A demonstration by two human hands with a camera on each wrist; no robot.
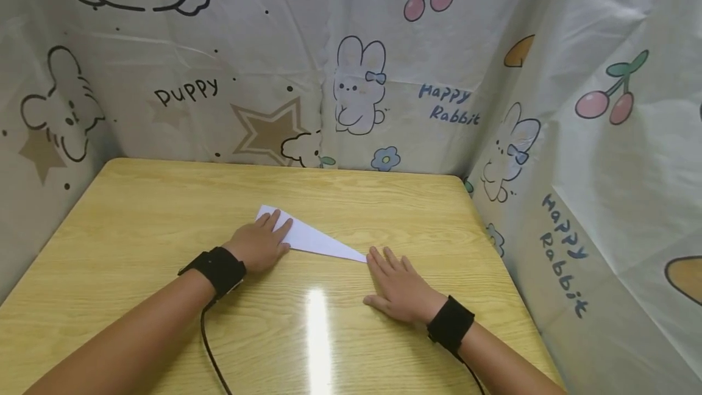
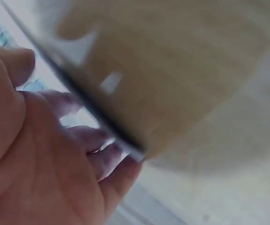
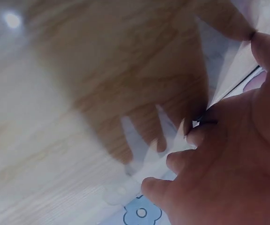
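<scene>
A white sheet of paper, folded into a long narrow triangle, lies on the wooden table. Its wide end is at the left and its sharp tip points right. My left hand rests on the wide end with fingers spread; in the left wrist view those fingers lie along the paper, which shows edge-on. At the sharp tip, my right hand is laid palm down with straight fingers, the index fingertip right at the point. The right wrist view shows the hand low over the glossy tabletop.
The light wooden table has a bright light reflection in front. A printed curtain stands along its back and right side. Each wrist wears a black band, with a black cable running down from the left one.
</scene>
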